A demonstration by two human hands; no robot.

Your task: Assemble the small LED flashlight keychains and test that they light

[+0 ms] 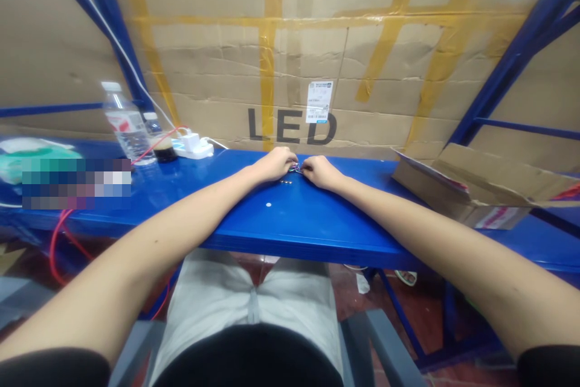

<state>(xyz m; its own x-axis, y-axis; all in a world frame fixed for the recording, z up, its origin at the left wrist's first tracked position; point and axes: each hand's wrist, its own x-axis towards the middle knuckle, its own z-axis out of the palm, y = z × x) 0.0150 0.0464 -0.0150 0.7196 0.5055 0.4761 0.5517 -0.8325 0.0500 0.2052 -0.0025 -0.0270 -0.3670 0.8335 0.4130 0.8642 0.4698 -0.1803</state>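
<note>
Both hands meet over the far middle of the blue table (290, 224). My left hand (277, 163) is closed, its fingertips pinching a small shiny multicoloured piece (294, 168) that looks like thin wires. From the other side, my right hand (322, 172) is closed on the same piece. Its exact kind is too small to make out, and the fingers hide part of it. Just below my left fingertips lie several tiny copper-coloured bits (286, 182) in a short row. Closer to me is a small white round spot (269, 204) on the tabletop.
On the left stand a clear water bottle (129, 130), a smaller bottle with dark liquid (164, 148) and a white power strip (194, 147). A red cable (54, 248) hangs over the edge. An open cardboard box (471, 185) sits right. Large cardboard (217, 73) walls the back.
</note>
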